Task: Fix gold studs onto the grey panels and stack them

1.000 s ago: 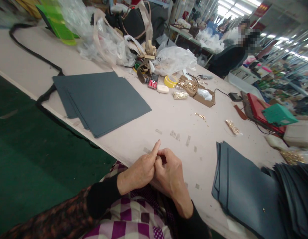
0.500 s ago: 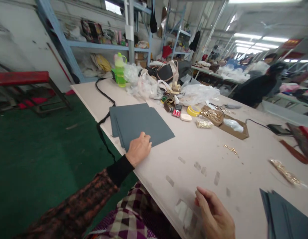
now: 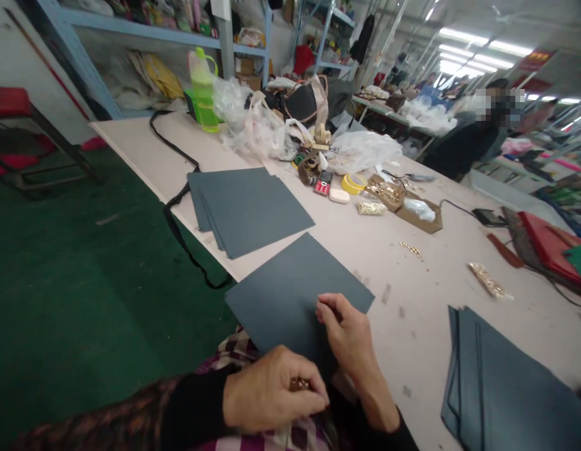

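A dark grey-blue sheet (image 3: 290, 282) lies at the table's near edge, in front of me. My left hand (image 3: 276, 391) is over its lower edge, fingers curled around small brownish-gold pieces that show between thumb and fingers. Over the right part of the sheet is my right hand (image 3: 344, 326), its thumb and fingertips pinched together; what they hold, if anything, is too small to make out. Behind the sheet lies a fanned stack of similar sheets (image 3: 257, 210). Another stack (image 3: 516, 382) is at the lower right.
A green bottle (image 3: 203, 94), plastic bags (image 3: 365, 151), yellow tape (image 3: 354, 183) and a cardboard box (image 3: 419, 213) stand along the back. Small gold pieces (image 3: 410, 249) and a filled packet (image 3: 487, 280) lie to the right. A person (image 3: 464, 141) sits beyond the table.
One sheet now lies apart from the left stack, nearer me. My left hand has left that stack and closed near my lap. My right hand has moved left over the sheet. The view has shifted.
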Action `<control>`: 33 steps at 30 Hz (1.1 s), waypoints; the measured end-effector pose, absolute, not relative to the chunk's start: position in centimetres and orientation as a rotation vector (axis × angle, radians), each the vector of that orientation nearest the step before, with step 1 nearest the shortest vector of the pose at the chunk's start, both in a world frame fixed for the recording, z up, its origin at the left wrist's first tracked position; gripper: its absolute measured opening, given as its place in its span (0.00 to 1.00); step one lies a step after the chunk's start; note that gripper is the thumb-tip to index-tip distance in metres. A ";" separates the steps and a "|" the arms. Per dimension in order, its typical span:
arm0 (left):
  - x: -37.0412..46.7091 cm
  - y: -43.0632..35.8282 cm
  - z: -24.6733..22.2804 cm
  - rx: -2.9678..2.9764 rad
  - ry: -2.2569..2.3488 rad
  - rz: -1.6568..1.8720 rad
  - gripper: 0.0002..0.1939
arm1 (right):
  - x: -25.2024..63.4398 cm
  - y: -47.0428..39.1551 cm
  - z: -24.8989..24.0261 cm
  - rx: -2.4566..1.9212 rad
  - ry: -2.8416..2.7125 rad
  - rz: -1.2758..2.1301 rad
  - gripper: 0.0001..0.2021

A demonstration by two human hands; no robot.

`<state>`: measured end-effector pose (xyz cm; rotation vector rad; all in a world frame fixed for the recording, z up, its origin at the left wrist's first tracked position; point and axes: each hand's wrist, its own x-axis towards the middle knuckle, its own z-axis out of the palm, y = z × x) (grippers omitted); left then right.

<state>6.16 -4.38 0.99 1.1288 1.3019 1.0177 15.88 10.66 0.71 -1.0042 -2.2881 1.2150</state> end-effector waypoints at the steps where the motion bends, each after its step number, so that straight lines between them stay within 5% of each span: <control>1: 5.6 -5.5 0.5 0.956 1.298 0.922 0.07 | 15.7 10.6 0.5 -1.020 -2.285 1.274 0.10; 5: 3.5 -9.6 -2.1 0.636 1.421 0.810 0.15 | 15.1 10.8 0.0 -1.091 -2.208 1.580 0.10; 12: 3.2 -9.0 -2.0 0.454 1.283 1.451 0.27 | 13.5 11.6 0.9 -1.099 -2.336 1.916 0.08; 23: 3.2 -5.7 -1.7 0.580 1.540 1.421 0.22 | 13.2 12.1 0.8 -1.069 -2.297 2.087 0.09; 30: 2.9 -5.3 -1.7 0.803 1.866 1.305 0.23 | 13.2 11.8 1.2 -1.092 -2.239 2.020 0.09; 33: 2.0 -3.7 -0.4 1.009 1.800 1.252 0.22 | 13.6 12.5 1.4 -1.000 -2.333 1.666 0.09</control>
